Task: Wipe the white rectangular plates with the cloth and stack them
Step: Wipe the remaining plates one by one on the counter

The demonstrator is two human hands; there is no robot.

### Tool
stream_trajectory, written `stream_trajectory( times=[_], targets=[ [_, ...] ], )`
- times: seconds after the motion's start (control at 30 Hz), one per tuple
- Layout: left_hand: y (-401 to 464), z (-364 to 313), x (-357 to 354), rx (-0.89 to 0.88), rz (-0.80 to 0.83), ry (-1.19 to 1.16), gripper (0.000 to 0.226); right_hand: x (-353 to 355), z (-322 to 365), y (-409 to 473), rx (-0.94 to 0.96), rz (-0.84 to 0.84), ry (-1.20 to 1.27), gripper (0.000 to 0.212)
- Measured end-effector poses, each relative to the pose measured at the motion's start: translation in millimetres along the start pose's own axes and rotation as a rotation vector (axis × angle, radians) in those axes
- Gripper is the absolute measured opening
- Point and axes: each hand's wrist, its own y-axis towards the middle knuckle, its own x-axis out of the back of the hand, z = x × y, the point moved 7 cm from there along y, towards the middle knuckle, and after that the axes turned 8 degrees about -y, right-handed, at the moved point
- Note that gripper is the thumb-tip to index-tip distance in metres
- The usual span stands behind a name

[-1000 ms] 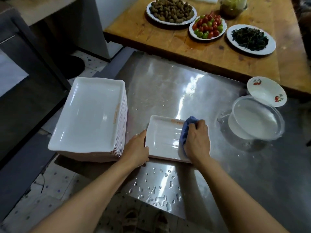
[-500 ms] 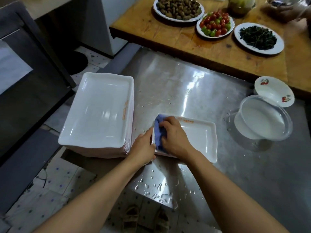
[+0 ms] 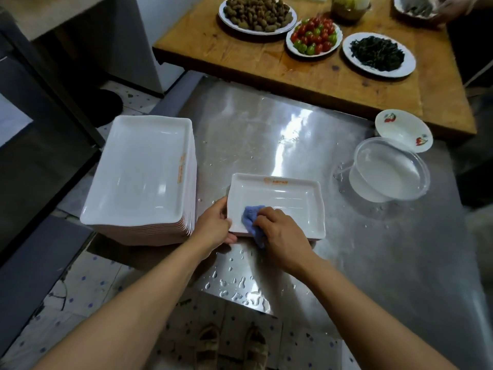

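A white rectangular plate with an orange logo on its far rim lies flat on the wet steel table. My left hand grips the plate's left edge. My right hand holds a blue cloth and presses it on the plate's near-left inside; part of the cloth hangs over the near rim. A tall stack of white rectangular plates stands at the table's left edge, close beside my left hand.
A clear plastic bowl of water and a small cherry-patterned dish stand at the right. Behind, a wooden table carries plates of food; another person's hand is at its far right. Water drops dot the near table edge.
My right hand swept the cloth from the plate's right side to its left end, then to the near-left part. The left hand kept its hold on the left edge.
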Motion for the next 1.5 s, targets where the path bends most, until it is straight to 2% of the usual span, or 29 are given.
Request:
stream_trajectory(
  times=[0.17,0.43,0.6,0.87,1.1,1.17,1.23,1.3,1.37,1.43,1.5],
  targets=[
    [-1.5,-14.4,-2.4,-0.103,0.004,0.247,0.066,16.2,-55.6,-41.5,-0.113,0.005,-0.093,0.008],
    [-5.7,-31.6,-5.4,-0.146,-0.018,0.470,0.064,6.1,-88.8,-34.2,-0.212,0.006,-0.335,0.027],
    [-9.0,-34.6,-6.5,-0.131,-0.041,0.472,0.061,9.0,-106.5,-6.3,-0.299,-0.028,-0.325,0.030],
    [-15.1,-36.8,-5.9,-0.190,-0.187,0.538,0.060,9.0,-89.9,-31.7,-0.154,0.015,-0.312,0.026],
    [-21.7,-41.1,-8.8,-0.232,-0.226,0.543,0.053,15.6,-81.3,-63.5,-0.026,0.105,-0.296,0.031],
    [-24.2,-44.2,-9.7,-0.256,-0.242,0.588,0.054,18.7,-84.5,-74.2,-0.055,0.084,-0.262,0.033],
    [-27.4,-46.6,-10.5,-0.240,-0.284,0.724,0.052,28.1,-92.5,-84.9,-0.120,-0.026,-0.155,0.028],
    [-33.4,-50.5,-11.2,-0.183,-0.347,0.875,0.048,39.8,-107.5,-95.9,-0.261,-0.148,0.110,0.010],
    [-40.7,-59.5,-22.1,-0.256,-0.359,0.979,0.055,49.0,-121.1,-104.2,-0.404,-0.252,0.368,0.015],
    [-45.7,-67.8,-49.8,-0.473,-0.233,1.025,0.060,60.7,-124.0,-106.5,-0.428,-0.333,0.397,0.014],
    [-47.7,-64.7,-82.5,-0.587,-0.012,1.068,0.063,63.3,-127.6,-108.2,-0.468,-0.357,0.408,0.016]
  ],
)
